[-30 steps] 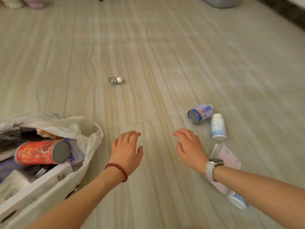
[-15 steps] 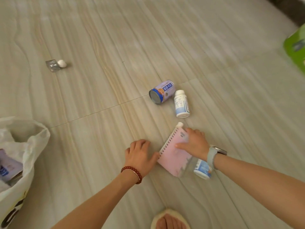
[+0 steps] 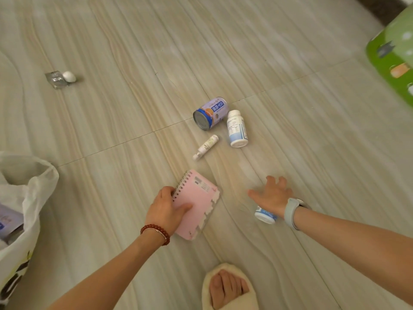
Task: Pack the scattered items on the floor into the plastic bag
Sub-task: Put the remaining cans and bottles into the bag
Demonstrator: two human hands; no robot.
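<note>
Pink spiral notebook (image 3: 196, 201) was in my left hand (image 3: 165, 210), grip closed on its coil edge, thumb on the cover, just off the floor (image 3: 290, 108). Right hand (image 3: 271, 194) was spread wide, holding nothing, over a small white bottle (image 3: 264, 216). Can (image 3: 210, 113), pill bottle (image 3: 237, 129) & slim tube (image 3: 206, 147) lay further out; plastic bag (image 3: 29, 189) sat far left w/ mouth agape.

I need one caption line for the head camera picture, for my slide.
Left hand grips a pink spiral notebook; right hand open above the floor.
</note>
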